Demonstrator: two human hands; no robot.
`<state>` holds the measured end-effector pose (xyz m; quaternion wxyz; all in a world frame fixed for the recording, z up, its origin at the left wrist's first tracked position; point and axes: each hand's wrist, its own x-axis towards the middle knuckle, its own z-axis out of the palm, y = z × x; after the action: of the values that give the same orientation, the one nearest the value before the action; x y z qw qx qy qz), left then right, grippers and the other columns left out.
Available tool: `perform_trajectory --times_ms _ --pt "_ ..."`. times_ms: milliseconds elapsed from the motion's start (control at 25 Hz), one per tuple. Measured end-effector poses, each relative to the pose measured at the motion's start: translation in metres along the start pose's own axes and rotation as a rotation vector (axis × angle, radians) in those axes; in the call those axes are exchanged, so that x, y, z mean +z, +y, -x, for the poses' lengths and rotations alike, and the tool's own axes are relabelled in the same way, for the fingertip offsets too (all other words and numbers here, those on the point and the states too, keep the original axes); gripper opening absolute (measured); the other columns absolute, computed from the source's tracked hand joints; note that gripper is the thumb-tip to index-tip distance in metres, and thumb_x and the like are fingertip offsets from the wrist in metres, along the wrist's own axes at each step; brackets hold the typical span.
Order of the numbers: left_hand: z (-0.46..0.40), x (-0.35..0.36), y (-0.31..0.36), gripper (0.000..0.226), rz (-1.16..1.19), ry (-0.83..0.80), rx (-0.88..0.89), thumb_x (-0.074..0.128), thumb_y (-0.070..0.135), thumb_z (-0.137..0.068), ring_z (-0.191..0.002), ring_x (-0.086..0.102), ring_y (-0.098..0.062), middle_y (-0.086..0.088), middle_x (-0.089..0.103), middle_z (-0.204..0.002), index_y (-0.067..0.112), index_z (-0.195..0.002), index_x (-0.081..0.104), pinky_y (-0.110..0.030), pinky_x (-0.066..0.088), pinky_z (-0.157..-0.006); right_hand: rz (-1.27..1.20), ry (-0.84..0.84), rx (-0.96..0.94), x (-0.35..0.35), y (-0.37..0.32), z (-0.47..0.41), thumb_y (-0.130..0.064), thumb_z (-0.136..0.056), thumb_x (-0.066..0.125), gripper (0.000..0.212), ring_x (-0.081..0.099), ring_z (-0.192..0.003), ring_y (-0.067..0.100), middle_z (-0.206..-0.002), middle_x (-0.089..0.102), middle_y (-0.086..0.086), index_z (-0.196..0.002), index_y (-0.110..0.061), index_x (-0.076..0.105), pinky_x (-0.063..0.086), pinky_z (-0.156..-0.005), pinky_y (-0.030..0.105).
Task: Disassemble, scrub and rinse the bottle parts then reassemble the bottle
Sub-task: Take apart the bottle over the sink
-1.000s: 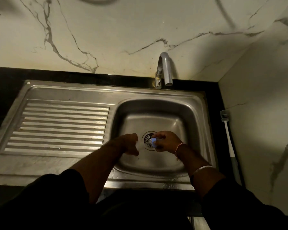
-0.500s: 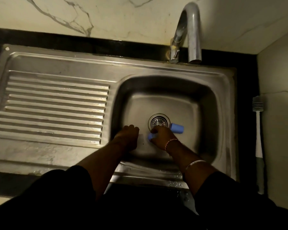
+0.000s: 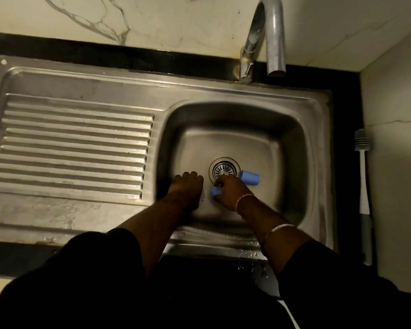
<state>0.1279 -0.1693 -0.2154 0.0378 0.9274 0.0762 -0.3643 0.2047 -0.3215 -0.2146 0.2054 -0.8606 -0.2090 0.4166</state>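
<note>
Head view, from the left: the ribbed steel draining board (image 3: 76, 148) lies bare, likely kept free for washed parts. In the square steel sink basin (image 3: 292, 138) the left hand (image 3: 188, 186) is curled, apparently round a clear bottle body too dim to confirm, so I cannot tell its grasp. The right hand (image 3: 230, 191) pinches a small blue plastic piece (image 3: 216, 191) beside the drain strainer (image 3: 224, 170). A blue cylindrical cap (image 3: 250, 178) lies just right, set aside. A white bottle brush (image 3: 363, 186) waits on the desk.

In the stainless steel sink basin (image 3: 292, 148), the right hand (image 3: 230, 189) grips a small blue plastic part (image 3: 216, 191); the left hand (image 3: 188, 186) is curled beside it, and a blue cylindrical cap (image 3: 250, 178) lies near the round metal drain (image 3: 224, 170).
</note>
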Motion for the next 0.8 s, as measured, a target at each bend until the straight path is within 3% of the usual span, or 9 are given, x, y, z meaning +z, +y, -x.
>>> perform_trajectory --times_ms 160,280,400,560,680,800 --pt "0.027 -0.031 0.005 0.061 0.001 0.184 0.069 0.072 0.038 -0.085 -0.118 0.058 -0.029 -0.009 0.054 -0.135 0.017 -0.137 0.047 -0.043 0.044 -0.098 -0.048 0.094 -0.039 -0.019 -0.017 0.028 -0.024 -0.087 0.075 0.028 0.065 -0.102 0.023 -0.11 0.069 0.008 -0.111 -0.01 0.07 0.051 -0.087 0.03" --pt "0.049 -0.057 0.005 0.05 0.223 0.229 0.045 0.065 0.03 -0.091 -0.121 0.058 -0.029 -0.007 0.057 -0.135 0.018 -0.137 0.052 -0.042 0.046 -0.102 -0.092 0.193 -0.073 -0.038 -0.034 0.058 -0.024 -0.085 0.078 0.029 0.063 -0.097 0.018 -0.105 0.07 0.004 -0.109 -0.01 0.071 0.047 -0.084 0.025" --pt "0.061 -0.077 0.005 0.031 0.625 0.214 -0.015 0.05 0.031 -0.102 -0.111 0.065 -0.027 -0.009 0.068 -0.122 0.012 -0.123 0.065 -0.039 0.052 -0.097 -0.256 0.323 -0.117 -0.049 -0.046 0.08 -0.02 -0.079 0.084 0.032 0.063 -0.094 0.014 -0.104 0.069 -0.002 -0.107 -0.014 0.07 0.052 -0.085 0.026" --pt "0.082 -0.091 0.018 0.042 1.379 0.138 -0.036 0.039 0.043 -0.11 -0.086 0.07 -0.031 -0.017 0.071 -0.103 0.01 -0.114 0.064 -0.043 0.058 -0.083 -0.482 0.399 -0.127 -0.056 -0.059 0.093 -0.023 -0.078 0.084 0.027 0.069 -0.09 0.014 -0.099 0.072 -0.004 -0.101 -0.024 0.071 0.061 -0.082 0.038" --pt "0.095 -0.095 0.021 0.045 1.469 0.184 -0.046 0.038 0.049 -0.109 -0.084 0.069 -0.028 -0.015 0.071 -0.099 0.013 -0.114 0.064 -0.036 0.058 -0.074 -0.507 0.406 -0.202 -0.055 -0.06 0.102 -0.024 -0.087 0.076 0.02 0.072 -0.09 0.013 -0.099 0.075 -0.005 -0.107 -0.024 0.075 0.062 -0.084 0.041" --pt "0.101 -0.094 0.024 0.046 1.5 0.175 -0.065 0.037 0.052 -0.108 -0.075 0.065 -0.021 -0.01 0.069 -0.091 0.015 -0.112 0.065 -0.033 0.058 -0.07 -0.441 0.504 -0.222 -0.051 -0.059 0.113 -0.03 -0.088 0.077 0.02 0.072 -0.089 0.007 -0.098 0.076 -0.008 -0.107 -0.022 0.078 0.06 -0.086 0.036"
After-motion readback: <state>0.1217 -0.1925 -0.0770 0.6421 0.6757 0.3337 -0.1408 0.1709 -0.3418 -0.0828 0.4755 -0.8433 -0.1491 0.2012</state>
